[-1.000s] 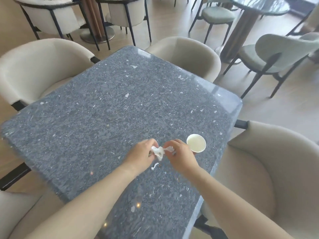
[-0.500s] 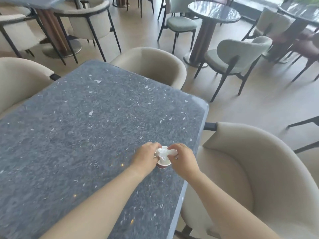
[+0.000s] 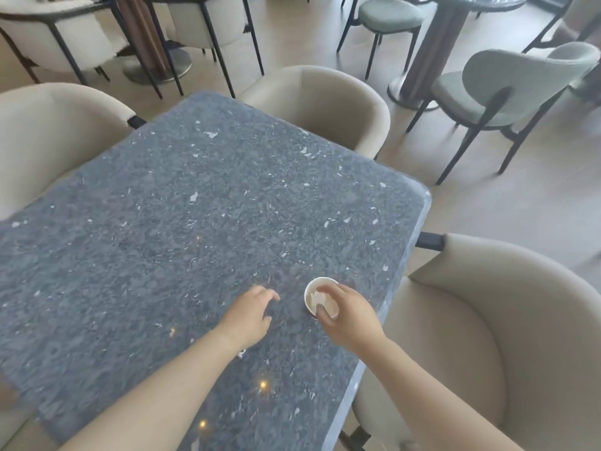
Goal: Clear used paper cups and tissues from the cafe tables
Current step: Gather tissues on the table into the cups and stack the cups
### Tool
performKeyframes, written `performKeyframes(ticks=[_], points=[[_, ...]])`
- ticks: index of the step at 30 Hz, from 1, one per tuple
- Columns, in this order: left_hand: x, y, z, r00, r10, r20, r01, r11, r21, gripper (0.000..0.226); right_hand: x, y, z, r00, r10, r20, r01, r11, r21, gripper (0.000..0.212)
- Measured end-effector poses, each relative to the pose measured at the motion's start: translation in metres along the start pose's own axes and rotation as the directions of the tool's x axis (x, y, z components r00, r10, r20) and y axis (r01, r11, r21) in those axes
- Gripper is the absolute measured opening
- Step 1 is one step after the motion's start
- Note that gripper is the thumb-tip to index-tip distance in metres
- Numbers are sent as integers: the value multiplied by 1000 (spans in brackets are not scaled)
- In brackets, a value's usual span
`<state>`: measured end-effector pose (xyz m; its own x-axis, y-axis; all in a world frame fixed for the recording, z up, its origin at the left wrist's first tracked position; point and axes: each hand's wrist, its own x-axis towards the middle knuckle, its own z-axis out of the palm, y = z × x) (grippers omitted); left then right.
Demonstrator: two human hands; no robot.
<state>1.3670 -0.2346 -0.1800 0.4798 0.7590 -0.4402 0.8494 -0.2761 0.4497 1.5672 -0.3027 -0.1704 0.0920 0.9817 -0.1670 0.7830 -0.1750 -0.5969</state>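
Plainly, the right fingers (image 3: pixel 329 290) curl over the far rim of the paper cup (image 3: pixel 309 292) while the thumb hooks the near rim, so the right hand (image 3: pixel 353 319) grips the cup from above and from its right side. A crumpled white tissue (image 3: pixel 317 299) lies inside the cup. The cup stands upright on the bench (image 3: pixel 195 222), close to the bench's right edge.

Just left of the cup, the left fingers (image 3: pixel 269 296) are loosely curled, spread a little, and hold nothing. Their tips point down at the stone, but whether they touch it cannot be told. The left hand (image 3: pixel 248 315) is apart from the cup, with bare bench between the two.

Nearer the person than the cup, and to its left, a small white scrap (image 3: pixel 241 354) lies on the bench by the left wrist.

Right of the cup, past the bench edge, stands a beige armchair (image 3: pixel 461 320). Another beige armchair (image 3: pixel 320 102) sits at the bench's far side beyond the cup, and a third (image 3: pixel 48 135) far to the cup's left.
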Motion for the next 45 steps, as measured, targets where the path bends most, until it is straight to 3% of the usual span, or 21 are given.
performKeyframes(ticks=[7,13,19,23,27,30,34,38,45], points=[[-20,-33,26,987,-117,114,91,974,209,30,-3,-6,14,991,-1,133,22,987,-156,39],[-16,-39,36,990,-102,95,92,990,105,20,-7,-4,15,998,-37,49,45,986,-161,24],[0,5,3,980,26,-195,-46,994,-96,12,-15,4,4,997,-71,12,72,989,-131,17],[11,53,-14,947,169,-274,-193,979,-62,6,-15,12,-5,992,-120,34,123,985,-125,16],[17,78,-8,944,212,-251,-218,976,6,8,-15,20,-7,985,-169,19,170,976,-135,15],[16,73,0,962,234,-138,-206,960,189,23,-15,26,-7,981,-190,25,192,969,-154,16],[11,62,0,950,311,-14,-286,890,356,25,-14,28,-7,975,-216,52,222,961,-162,16],[-1,66,-9,953,302,-25,-276,899,341,24,-19,22,-16,975,-224,-5,221,963,-153,14],[-44,88,-38,914,366,-178,-322,918,233,16,-49,-10,-51,957,-262,-123,241,957,-164,14]])
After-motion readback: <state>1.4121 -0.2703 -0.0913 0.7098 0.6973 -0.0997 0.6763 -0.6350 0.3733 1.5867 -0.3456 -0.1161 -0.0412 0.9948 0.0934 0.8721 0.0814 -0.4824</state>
